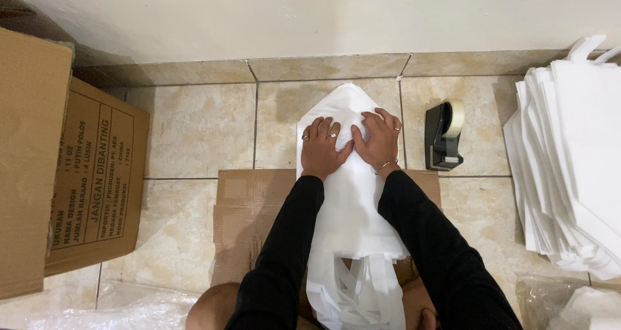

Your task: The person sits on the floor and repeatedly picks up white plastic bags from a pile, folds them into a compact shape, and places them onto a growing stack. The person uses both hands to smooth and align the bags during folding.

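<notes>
Looking down, I've got my left hand (pixel 320 150) and right hand (pixel 378 141) pressed flat, fingers spread, on a white fabric bag bundle (pixel 349 207) lying over a flat cardboard sheet (pixel 242 220) on the tile floor. Brown cardboard box (pixel 71 175) with black printed panel sits far left, black tape dispenser (pixel 444 136) just right, white bag stack (pixel 569 162) at the right edge.

Beige marbled floor tiles (pixel 194 126) with dark grout, matching tile skirting (pixel 323 66), plain cream wall (pixel 336 13), soft even light

Brown cardboard box (pixel 71 175) with black-printed flap stands at far left.
</notes>
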